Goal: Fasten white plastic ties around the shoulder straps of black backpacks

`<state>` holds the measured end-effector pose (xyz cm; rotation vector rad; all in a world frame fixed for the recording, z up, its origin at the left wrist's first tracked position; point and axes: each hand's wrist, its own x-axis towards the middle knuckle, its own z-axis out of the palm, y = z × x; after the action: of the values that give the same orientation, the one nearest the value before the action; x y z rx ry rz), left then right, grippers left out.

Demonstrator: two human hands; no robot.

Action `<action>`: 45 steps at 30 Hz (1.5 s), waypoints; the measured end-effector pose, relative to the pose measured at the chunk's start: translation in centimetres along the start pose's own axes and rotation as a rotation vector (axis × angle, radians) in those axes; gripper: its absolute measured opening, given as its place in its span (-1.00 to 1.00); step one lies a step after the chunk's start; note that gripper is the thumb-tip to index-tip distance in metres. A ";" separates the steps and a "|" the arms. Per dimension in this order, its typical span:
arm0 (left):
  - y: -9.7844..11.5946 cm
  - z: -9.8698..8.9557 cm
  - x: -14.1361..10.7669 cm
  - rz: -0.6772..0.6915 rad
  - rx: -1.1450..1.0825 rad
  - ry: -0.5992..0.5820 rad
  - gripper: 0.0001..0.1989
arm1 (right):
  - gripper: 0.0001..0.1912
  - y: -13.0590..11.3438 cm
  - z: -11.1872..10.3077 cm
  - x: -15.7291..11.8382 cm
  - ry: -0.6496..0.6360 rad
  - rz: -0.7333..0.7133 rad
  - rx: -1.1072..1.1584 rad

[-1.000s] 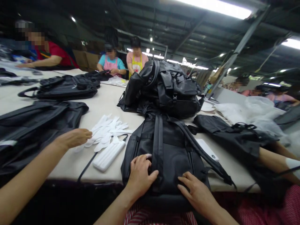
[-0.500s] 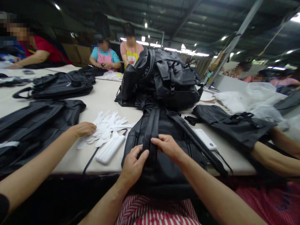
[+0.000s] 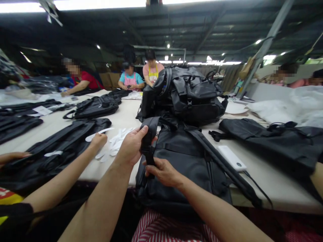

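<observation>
A black backpack (image 3: 184,164) lies in front of me at the table edge, its strap side up. One of its shoulder straps (image 3: 150,126) is lifted and bent over, with my left hand (image 3: 132,144) closed around it. Just below, my right hand (image 3: 164,171) pinches the narrow webbing (image 3: 149,158) hanging from that strap's end. The other shoulder strap (image 3: 222,161) runs loose down the bag's right side. Left of my hands lie white strips with rounded ends (image 3: 118,139), partly hidden by my left hand.
A heap of black backpacks (image 3: 189,94) stands behind. At right are a white power bank (image 3: 232,158) with a cable and another black bag (image 3: 272,144). A co-worker's hand (image 3: 101,139) at left holds a white strip above a black bag (image 3: 63,144). More people work across the table.
My left hand has lifted the strap off the backpack. My right hand has moved down to the webbing. The co-worker has picked up a white strip. The view has turned left and up.
</observation>
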<state>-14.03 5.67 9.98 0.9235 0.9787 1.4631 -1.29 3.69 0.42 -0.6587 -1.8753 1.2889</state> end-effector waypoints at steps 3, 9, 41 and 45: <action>0.1 -0.3 0.4 -0.015 -0.053 0.013 -0.81 | -0.66 1.8 -0.4 0.3 0.127 0.054 -0.167; -6.2 -3.2 -3.4 -0.187 -0.033 0.001 -0.69 | -0.73 6.1 -4.4 2.6 0.442 0.160 -0.542; -14.5 -3.1 -9.1 -0.145 0.476 -0.036 -0.85 | -0.74 6.0 -4.2 -2.6 0.409 0.643 0.728; -14.1 -3.8 -7.7 -0.381 0.138 -0.077 -0.68 | -0.76 6.1 -4.3 -2.6 0.471 0.658 0.706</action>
<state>-11.87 -1.36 -4.78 0.8308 1.1384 1.0442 3.70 6.20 -5.12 -1.0987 -0.7408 1.8572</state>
